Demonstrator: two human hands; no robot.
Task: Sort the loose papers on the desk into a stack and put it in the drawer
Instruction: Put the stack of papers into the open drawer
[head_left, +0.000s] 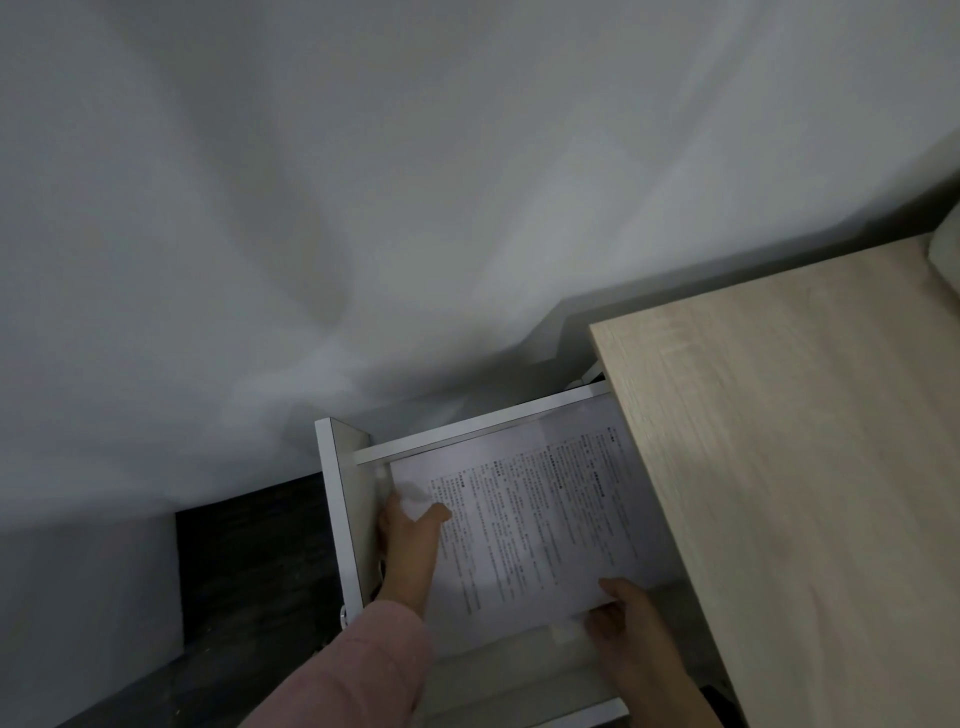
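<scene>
A stack of printed white papers lies inside the open white drawer, which is pulled out to the left of the light wooden desk. My left hand, in a pink sleeve, grips the stack's left edge, thumb on top of the page. My right hand grips the stack's near corner, thumb on top. The right part of the stack runs under the desk top. The image is blurred.
A white wall fills the upper view. Dark floor lies to the left of the drawer. A pale object sits at the desk's far right edge. The drawer's near wall is below the papers.
</scene>
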